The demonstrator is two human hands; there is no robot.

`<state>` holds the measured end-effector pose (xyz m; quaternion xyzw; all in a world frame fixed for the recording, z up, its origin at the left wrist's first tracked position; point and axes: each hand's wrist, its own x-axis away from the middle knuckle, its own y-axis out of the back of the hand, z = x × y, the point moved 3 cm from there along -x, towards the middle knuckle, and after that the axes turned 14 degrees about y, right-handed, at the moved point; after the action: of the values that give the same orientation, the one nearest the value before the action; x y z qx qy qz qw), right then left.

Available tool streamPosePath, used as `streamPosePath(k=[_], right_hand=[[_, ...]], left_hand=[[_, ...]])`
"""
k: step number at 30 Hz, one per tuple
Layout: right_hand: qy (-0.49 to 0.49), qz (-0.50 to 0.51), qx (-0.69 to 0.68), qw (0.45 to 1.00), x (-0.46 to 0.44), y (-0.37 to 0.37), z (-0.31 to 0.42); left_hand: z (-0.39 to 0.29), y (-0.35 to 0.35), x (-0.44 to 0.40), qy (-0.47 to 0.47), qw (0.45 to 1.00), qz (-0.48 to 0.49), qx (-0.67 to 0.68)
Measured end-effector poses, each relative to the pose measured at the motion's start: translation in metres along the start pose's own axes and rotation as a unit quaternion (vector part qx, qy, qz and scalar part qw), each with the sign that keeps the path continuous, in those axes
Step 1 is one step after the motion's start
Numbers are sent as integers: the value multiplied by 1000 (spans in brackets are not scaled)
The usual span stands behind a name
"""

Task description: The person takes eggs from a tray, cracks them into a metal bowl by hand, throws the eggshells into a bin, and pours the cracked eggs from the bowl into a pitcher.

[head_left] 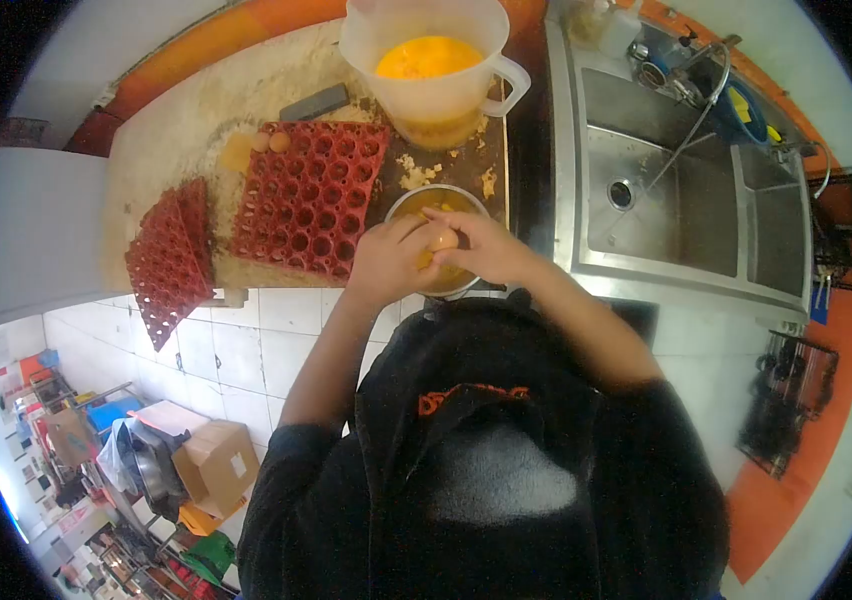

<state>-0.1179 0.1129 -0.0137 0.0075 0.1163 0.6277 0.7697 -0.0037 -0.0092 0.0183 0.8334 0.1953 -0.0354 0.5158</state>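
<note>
My left hand [391,260] and my right hand [491,250] meet over a round metal bowl [482,199] near the front edge of the worktop. Between them is a brown egg [444,240], with the fingers of both hands closed around it; whether its shell is cracked I cannot tell. Yellowish contents show inside the bowl, partly hidden by my hands. Just beyond it stands a large translucent jug [366,45] with orange-yellow liquid egg in it. Left of my hands lies a red egg tray [311,215], mostly with bare cups, and two brown eggs [270,142] sit at its far left corner.
More red trays [174,250] overhang the worktop's front edge at left. A dark grey block [314,103] lies behind the large tray. Pale crumbly bits [418,172] are scattered near the bowl. To the right is a steel sink [656,220] with a hose tap.
</note>
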Motion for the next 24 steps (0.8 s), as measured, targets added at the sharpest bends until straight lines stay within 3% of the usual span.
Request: streamPosePath(k=[11,16,20,22,24], right_hand=[[5,21,0,1000,-4,7,5],[16,51,96,994,-5,10,15],[27,3,62,998,-5,5,27],[-60,-12,115,991,9,12,27],[-76,-38,100,991,41,32,37]], left_hand=[[6,4,3,-17,997,-32,62],[8,11,1,-37,999,-14,15],[-10,14,-4,-84,996,-5,-10],[-15,14,-6,-22,999,-44,21],[-14,12,-9,19,999,-16,38]])
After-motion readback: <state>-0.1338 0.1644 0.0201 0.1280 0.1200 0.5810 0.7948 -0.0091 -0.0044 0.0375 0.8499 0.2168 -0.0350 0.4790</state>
